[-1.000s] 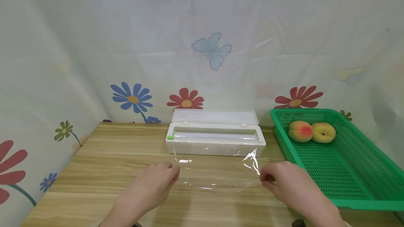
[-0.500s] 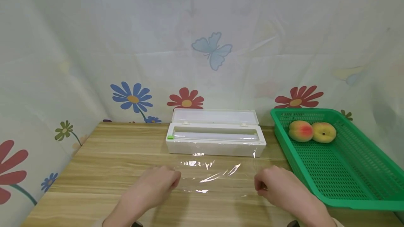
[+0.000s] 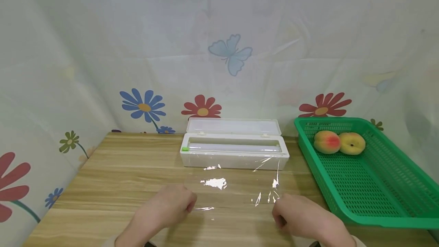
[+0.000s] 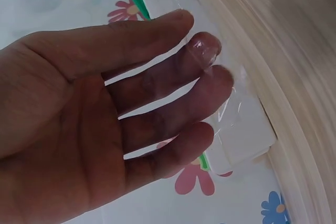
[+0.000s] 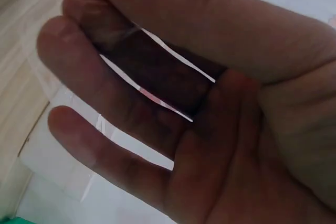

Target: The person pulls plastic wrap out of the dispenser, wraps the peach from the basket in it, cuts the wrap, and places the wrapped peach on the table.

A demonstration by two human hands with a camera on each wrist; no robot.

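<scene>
A sheet of clear plastic wrap (image 3: 215, 183) stretches from the white wrap dispenser (image 3: 234, 161) toward the person in the head view. My left hand (image 3: 168, 207) pinches its near left corner between thumb and fingers. At the near right corner, my right hand (image 3: 303, 214) pinches the film too. In the left wrist view the thumb of the left hand (image 4: 115, 103) lies against the index finger, with film over the fingertips. The right wrist view has the right hand (image 5: 173, 98) with its thumb by the index finger and the other fingers gently bent.
The dispenser's clear lid (image 3: 234, 127) stands raised behind the film roll (image 3: 234, 148). To the right is a green basket (image 3: 406, 222) with two peaches (image 3: 327, 142) at its far end. A printed curtain (image 3: 164, 41) hangs behind the wooden table (image 3: 103, 186).
Both hands have moved nearer the person, drawing the film farther from the dispenser. The right hand has also shifted a little left. Glints on the film have changed.
</scene>
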